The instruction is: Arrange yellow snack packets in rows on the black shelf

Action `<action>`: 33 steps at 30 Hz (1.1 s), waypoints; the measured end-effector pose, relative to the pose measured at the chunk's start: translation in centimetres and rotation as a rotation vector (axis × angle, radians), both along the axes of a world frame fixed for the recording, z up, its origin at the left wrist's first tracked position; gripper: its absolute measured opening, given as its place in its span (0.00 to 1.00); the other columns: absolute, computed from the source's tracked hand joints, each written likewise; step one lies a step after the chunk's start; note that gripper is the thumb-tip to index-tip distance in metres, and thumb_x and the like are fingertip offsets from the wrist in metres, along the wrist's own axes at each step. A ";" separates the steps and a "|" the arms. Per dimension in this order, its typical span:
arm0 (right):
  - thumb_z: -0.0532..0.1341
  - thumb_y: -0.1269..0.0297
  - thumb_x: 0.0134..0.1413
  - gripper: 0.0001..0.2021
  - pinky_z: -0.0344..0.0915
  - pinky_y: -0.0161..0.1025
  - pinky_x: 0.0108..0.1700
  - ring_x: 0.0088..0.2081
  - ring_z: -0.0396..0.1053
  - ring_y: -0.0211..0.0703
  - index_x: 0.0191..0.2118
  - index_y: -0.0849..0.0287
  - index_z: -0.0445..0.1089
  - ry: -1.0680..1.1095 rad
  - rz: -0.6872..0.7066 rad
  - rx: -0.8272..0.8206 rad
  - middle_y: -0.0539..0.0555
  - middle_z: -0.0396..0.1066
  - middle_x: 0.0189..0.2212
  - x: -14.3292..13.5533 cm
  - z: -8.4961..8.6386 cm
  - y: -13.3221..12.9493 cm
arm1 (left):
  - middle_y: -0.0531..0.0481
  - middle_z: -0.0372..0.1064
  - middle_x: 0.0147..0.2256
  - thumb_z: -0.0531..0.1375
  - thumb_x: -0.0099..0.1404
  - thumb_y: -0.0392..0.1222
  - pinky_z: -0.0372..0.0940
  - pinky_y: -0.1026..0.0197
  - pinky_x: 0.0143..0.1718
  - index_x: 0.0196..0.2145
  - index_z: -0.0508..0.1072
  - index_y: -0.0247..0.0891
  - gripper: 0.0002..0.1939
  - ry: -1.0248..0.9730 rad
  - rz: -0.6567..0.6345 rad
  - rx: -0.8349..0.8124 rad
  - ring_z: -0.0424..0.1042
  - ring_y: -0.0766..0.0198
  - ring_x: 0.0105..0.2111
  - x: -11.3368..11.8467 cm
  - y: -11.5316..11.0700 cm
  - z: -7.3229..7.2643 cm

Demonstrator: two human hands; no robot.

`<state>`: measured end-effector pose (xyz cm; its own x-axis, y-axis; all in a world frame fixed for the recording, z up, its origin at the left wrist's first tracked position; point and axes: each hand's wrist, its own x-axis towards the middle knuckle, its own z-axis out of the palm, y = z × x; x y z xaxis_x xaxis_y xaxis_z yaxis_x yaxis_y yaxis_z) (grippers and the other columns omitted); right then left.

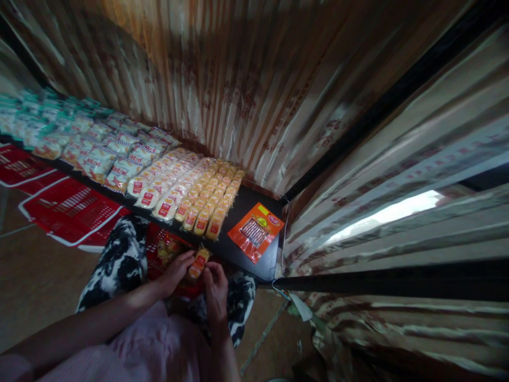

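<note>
Your L hand (177, 270) and R hand (217, 291) are both on one small wrapped snack (199, 263), yellow w/ a red-and-white label. It's off the shelf (254, 197), held in front of its near edge, to the lower left of the orange pouch (256, 232), your ref. pt. here.

L grip: nearly closed, fingertips on the snack's left edge; the thumb's exact spot is too small to tell. R grip: thumb & index nearly together at the snack's lower right edge, a light pinch w/ only a tiny opening, other fingers curled. How hard either one presses, you can't tell from this view.

The pouch lies flat on the shelf, apart from the other pkgs. Just left of it, approx. parallel rows of yellow wrapped snacks (210, 199) run back toward the plastic sheeting (246, 95). Further left of the pouch come the white wrapped snacks (163, 183), then bigger white bags (127, 164), then green-topped bags (43, 119) at the far end.

Below & left of the pouch, btwn your knees, sits a red basket (154, 245) w/ some yellow pkgs (169, 251) inside, partly hidden by your L hand & arm. More red baskets (75, 209) are farther left, under the shelf's near edge.
</note>
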<state>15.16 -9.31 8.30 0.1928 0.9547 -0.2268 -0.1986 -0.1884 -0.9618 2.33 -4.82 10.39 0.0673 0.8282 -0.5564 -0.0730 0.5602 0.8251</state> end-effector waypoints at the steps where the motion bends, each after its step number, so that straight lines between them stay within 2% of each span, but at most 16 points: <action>1: 0.59 0.57 0.51 0.11 0.65 0.32 0.33 0.29 0.65 0.36 0.34 0.60 0.68 -0.003 0.003 0.002 0.49 0.68 0.28 0.1 0.0 0.0 | 0.42 0.74 0.44 0.62 0.49 0.52 0.61 0.53 0.50 0.43 0.73 0.34 0.26 -0.005 -0.001 0.000 0.69 0.49 0.49 0.1 0.1 0.1; 9: 0.61 0.54 0.49 0.13 0.66 0.34 0.35 0.31 0.66 0.38 0.35 0.59 0.67 0.028 -0.047 -0.060 0.49 0.69 0.30 0.7 0.9 0.4 | 0.44 0.74 0.41 0.59 0.50 0.48 0.65 0.57 0.41 0.42 0.72 0.34 0.23 -0.017 -0.011 -0.051 0.72 0.54 0.41 1.3 0.4 1.1; 12: 0.61 0.53 0.49 0.15 0.67 0.35 0.36 0.33 0.68 0.39 0.38 0.58 0.66 0.070 -0.080 -0.071 0.50 0.70 0.32 0.9 1.2 0.4 | 0.47 0.75 0.37 0.58 0.50 0.47 0.64 0.59 0.38 0.40 0.72 0.36 0.20 -0.033 -0.039 -0.057 0.72 0.57 0.37 1.8 0.5 1.6; 18: 0.59 0.51 0.52 0.22 0.67 0.38 0.43 0.43 0.70 0.44 0.49 0.57 0.65 0.019 -0.091 -0.057 0.55 0.71 0.43 2.1 1.4 0.1 | 0.52 0.72 0.29 0.56 0.51 0.45 0.63 0.61 0.34 0.32 0.72 0.38 0.12 -0.017 -0.214 -0.022 0.71 0.60 0.31 2.5 1.1 2.1; 22: 0.58 0.51 0.52 0.21 0.66 0.38 0.46 0.47 0.68 0.46 0.48 0.58 0.68 -0.039 -0.075 -0.070 0.56 0.71 0.46 3.3 2.1 0.1 | 0.53 0.70 0.27 0.58 0.50 0.45 0.61 0.61 0.33 0.29 0.72 0.38 0.10 -0.005 -0.367 0.006 0.69 0.61 0.30 2.9 1.8 2.5; 27: 0.59 0.52 0.51 0.17 0.67 0.35 0.37 0.36 0.70 0.42 0.41 0.59 0.71 -0.043 -0.088 -0.042 0.53 0.73 0.35 4.3 3.0 0.2 | 0.51 0.70 0.28 0.60 0.51 0.51 0.60 0.61 0.35 0.31 0.73 0.36 0.15 -0.049 -0.414 -0.019 0.69 0.61 0.31 3.4 2.5 3.2; 30: 0.58 0.52 0.52 0.15 0.63 0.32 0.27 0.26 0.64 0.37 0.37 0.59 0.70 -0.063 -0.157 -0.014 0.49 0.68 0.25 4.5 3.2 0.2 | 0.52 0.68 0.27 0.59 0.52 0.53 0.60 0.62 0.32 0.32 0.73 0.36 0.17 -0.095 -0.349 -0.052 0.68 0.63 0.29 3.6 2.7 3.9; 33: 0.57 0.51 0.53 0.15 0.60 0.31 0.24 0.21 0.58 0.34 0.38 0.58 0.68 -0.053 -0.225 -0.029 0.45 0.63 0.21 4.7 3.2 0.1 | 0.52 0.68 0.27 0.60 0.53 0.52 0.60 0.63 0.29 0.34 0.73 0.36 0.17 -0.154 -0.279 -0.090 0.68 0.64 0.27 3.9 2.7 4.9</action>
<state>19.89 -9.23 11.51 0.4127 0.8794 -0.2376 -0.1884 -0.1727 -0.9668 6.20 -2.10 15.31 0.3732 0.7143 -0.5920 -0.0266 0.6461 0.7628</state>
